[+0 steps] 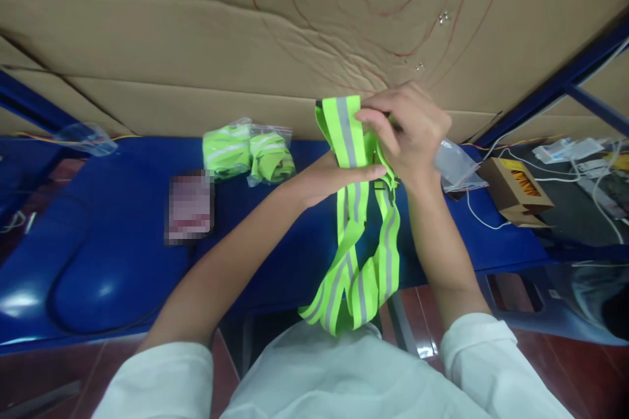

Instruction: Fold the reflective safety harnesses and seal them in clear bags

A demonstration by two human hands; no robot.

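Observation:
A neon yellow-green reflective strap vest (354, 236) with grey stripes hangs between both hands above the blue table (122, 236). My right hand (407, 127) is closed around its upper part, fingers curled over the folded band. My left hand (331, 177) lies under it, fingers stretched out flat and pressed against the straps. The loops of the vest dangle down toward my lap.
Two bagged folded vests (248, 156) lie on the table at left of centre. An empty clear bag (457, 167) sits behind my right wrist. A small cardboard box (514, 191) and white cables (580, 167) are at right. Brown cardboard (246, 33) backs the table. A blurred card (189, 206) lies near.

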